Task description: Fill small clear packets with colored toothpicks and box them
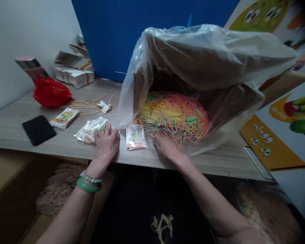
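Note:
My left hand (106, 142) rests over the right side of a pile of clear plastic packets (87, 130), its fingers spread and bent down onto them. Pale green sticks show inside the top packet. Between my hands lies a small stack of flat printed packets (136, 137). My right hand (166, 144) is at the mouth of a box lined with clear plastic, its fingers curled together among a few loose sticks; whatever they hold is hidden. Thin coloured sticks (173, 115), pink, yellow and green, are heaped inside the tipped cardboard box (138, 88).
On the table's left are a black flat object (39, 130), a wrapped card pack (64, 117), rubber bands and a red plastic bag (52, 91). Folded white cartons (75, 73) stand behind. A printed carton (284, 132) borders the right. Open boxes sit below the table edge.

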Demonstrator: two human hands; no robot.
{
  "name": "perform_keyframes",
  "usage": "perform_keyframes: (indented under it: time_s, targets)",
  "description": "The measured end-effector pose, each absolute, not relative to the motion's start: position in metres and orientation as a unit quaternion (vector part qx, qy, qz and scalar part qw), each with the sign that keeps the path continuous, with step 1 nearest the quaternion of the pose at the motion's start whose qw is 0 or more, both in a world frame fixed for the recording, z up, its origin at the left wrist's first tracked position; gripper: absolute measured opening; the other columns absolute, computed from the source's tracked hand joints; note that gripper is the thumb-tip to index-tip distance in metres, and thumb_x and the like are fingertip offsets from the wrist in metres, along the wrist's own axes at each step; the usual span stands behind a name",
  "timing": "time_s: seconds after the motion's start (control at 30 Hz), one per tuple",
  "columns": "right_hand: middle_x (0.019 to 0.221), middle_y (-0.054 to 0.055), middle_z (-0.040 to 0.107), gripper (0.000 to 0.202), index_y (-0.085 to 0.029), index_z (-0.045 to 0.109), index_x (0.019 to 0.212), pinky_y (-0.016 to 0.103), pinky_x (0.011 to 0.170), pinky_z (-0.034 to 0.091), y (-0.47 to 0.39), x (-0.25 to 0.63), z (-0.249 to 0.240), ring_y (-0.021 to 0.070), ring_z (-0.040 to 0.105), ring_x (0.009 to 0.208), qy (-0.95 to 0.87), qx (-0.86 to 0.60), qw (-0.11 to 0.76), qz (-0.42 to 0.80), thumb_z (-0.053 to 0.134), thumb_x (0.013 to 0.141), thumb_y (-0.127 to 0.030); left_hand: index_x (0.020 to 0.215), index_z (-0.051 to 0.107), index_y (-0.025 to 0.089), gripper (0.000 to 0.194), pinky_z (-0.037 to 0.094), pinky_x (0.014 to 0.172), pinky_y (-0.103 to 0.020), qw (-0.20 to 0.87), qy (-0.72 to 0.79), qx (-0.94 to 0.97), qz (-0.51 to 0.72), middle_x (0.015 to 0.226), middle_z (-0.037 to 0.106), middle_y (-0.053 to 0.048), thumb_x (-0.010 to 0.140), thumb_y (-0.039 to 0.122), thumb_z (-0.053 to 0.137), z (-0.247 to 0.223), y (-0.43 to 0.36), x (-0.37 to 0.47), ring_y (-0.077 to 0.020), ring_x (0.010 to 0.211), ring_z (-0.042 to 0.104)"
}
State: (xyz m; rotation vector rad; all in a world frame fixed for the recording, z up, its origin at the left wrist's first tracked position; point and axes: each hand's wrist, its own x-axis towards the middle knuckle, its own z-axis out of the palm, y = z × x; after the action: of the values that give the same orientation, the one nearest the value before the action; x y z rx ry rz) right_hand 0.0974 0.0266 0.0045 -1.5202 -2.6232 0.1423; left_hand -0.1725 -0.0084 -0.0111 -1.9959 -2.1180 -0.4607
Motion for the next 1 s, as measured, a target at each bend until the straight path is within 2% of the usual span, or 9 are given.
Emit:
perform_keyframes:
  time_s: [0.13, 0.23, 0.3, 0.4, 0.47, 0.63, 0.8, 0.9, 1.0]
  targets:
    - [0.12, 0.015, 0.063, 0.028, -0.014, 0.059, 0.117, 0.041, 0.101, 0.038, 0.02, 0.095, 0.002, 0.0277, 0.051, 0.117, -0.856, -0.512, 0.041, 0.053, 0.043, 0.094, -0.014, 0.119, 0.067, 0.016, 0.038, 0.016, 0.114, -0.067, 0.121, -0.727, -0.664, -0.127, 0.151, 0.044, -0.022, 0.098, 0.019, 0.036, -0.017, -0.012, -0.186, -0.0383, 0.142, 0.036]
    - [0.122, 0.014, 0.063, 0.033, -0.015, 0.062, 0.118, 0.043, 0.105, 0.035, 0.019, 0.095, 0.001, 0.0277, 0.051, 0.12, -0.849, -0.525, 0.039, 0.04, 0.04, 0.094, -0.009, 0.117, 0.068, 0.015, 0.038, 0.022, 0.112, -0.068, 0.156, -0.708, -0.67, -0.159, 0.147, 0.048, -0.023, 0.097, 0.02, 0.037, -0.013, -0.015, -0.185, -0.0409, 0.138, 0.041]
    - [0.122, 0.014, 0.064, 0.033, -0.015, 0.064, 0.115, 0.043, 0.105, 0.036, 0.02, 0.093, 0.003, 0.0276, 0.053, 0.119, -0.846, -0.531, 0.028, 0.042, 0.04, 0.094, -0.008, 0.109, 0.071, 0.015, 0.033, 0.031, 0.11, -0.064, 0.165, -0.681, -0.68, -0.216, 0.14, 0.055, -0.023, 0.095, 0.022, 0.041, -0.013, -0.017, -0.172, -0.0393, 0.132, 0.049]
    - [0.119, 0.014, 0.065, 0.031, -0.015, 0.065, 0.114, 0.043, 0.101, 0.04, 0.021, 0.086, 0.004, 0.0282, 0.056, 0.115, -0.845, -0.533, 0.029, 0.023, 0.041, 0.094, -0.01, 0.1, 0.072, 0.02, 0.026, 0.052, 0.094, -0.05, 0.139, -0.569, -0.758, -0.287, 0.125, 0.066, -0.017, 0.093, 0.02, 0.047, -0.018, -0.024, -0.135, -0.0323, 0.112, 0.063]
    - [0.117, 0.015, 0.066, 0.032, -0.013, 0.064, 0.114, 0.043, 0.098, 0.042, 0.021, 0.082, 0.003, 0.0288, 0.057, 0.111, -0.84, -0.541, 0.031, 0.003, 0.041, 0.092, -0.009, 0.098, 0.071, 0.02, 0.027, 0.056, 0.086, -0.043, 0.116, -0.488, -0.809, -0.306, 0.116, 0.07, -0.015, 0.092, 0.014, 0.045, -0.024, -0.029, -0.107, -0.0284, 0.104, 0.066]
    - [0.119, 0.017, 0.066, 0.035, -0.012, 0.061, 0.119, 0.042, 0.096, 0.043, 0.016, 0.084, 0.005, 0.0286, 0.058, 0.11, -0.824, -0.566, 0.027, 0.003, 0.038, 0.093, -0.009, 0.094, 0.069, 0.014, 0.025, 0.058, 0.084, -0.042, 0.092, -0.423, -0.85, -0.299, 0.109, 0.071, -0.016, 0.09, 0.007, 0.046, -0.031, -0.033, -0.063, -0.0273, 0.096, 0.067]
    - [0.117, 0.019, 0.065, 0.037, -0.01, 0.06, 0.119, 0.043, 0.097, 0.042, 0.025, 0.122, 0.015, 0.029, 0.058, 0.111, -0.755, -0.655, 0.034, 0.006, 0.032, 0.095, -0.008, 0.099, 0.067, 0.014, 0.024, 0.054, 0.093, -0.043, 0.029, -0.429, -0.866, -0.256, 0.119, 0.067, -0.016, 0.091, 0.005, 0.046, -0.027, -0.03, -0.049, -0.0274, 0.11, 0.063]
    - [0.117, 0.021, 0.064, 0.031, -0.007, 0.06, 0.119, 0.043, 0.094, 0.044, 0.031, 0.142, 0.014, 0.0316, 0.06, 0.112, -0.714, -0.699, 0.011, 0.017, 0.04, 0.098, -0.019, 0.105, 0.065, 0.014, 0.025, 0.052, 0.096, -0.041, 0.001, -0.429, -0.873, -0.231, 0.125, 0.064, -0.015, 0.092, 0.005, 0.046, -0.029, -0.027, -0.038, -0.0259, 0.114, 0.06]
    - [0.12, 0.022, 0.063, 0.036, -0.006, 0.061, 0.12, 0.043, 0.094, 0.045, 0.033, 0.147, 0.012, 0.0335, 0.059, 0.114, -0.712, -0.702, -0.001, 0.013, 0.049, 0.096, -0.031, 0.109, 0.063, 0.015, 0.025, 0.051, 0.095, -0.042, -0.011, -0.444, -0.872, -0.206, 0.122, 0.064, -0.013, 0.092, 0.006, 0.046, -0.034, -0.024, -0.03, -0.0263, 0.112, 0.059]
